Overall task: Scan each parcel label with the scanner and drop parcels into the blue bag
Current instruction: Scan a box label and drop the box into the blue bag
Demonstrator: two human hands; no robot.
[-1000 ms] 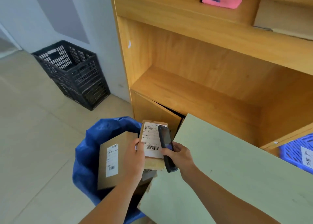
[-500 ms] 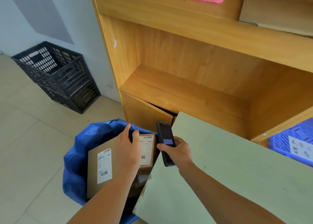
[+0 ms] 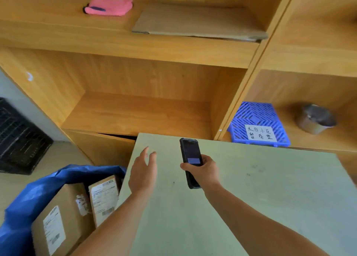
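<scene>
Empty left hand over a bare counter, scanner held ready in the right.

The right hand wraps its grip around the dark scanner, screen up and tip forward, likely ready for a next label. The left hand hovers with fingers spread wide, holding nothing, above the pale green counter, where no parcel shows. Two labelled cardboard parcels stand in the open blue bag on the floor, just beside the counter's left edge.
</scene>
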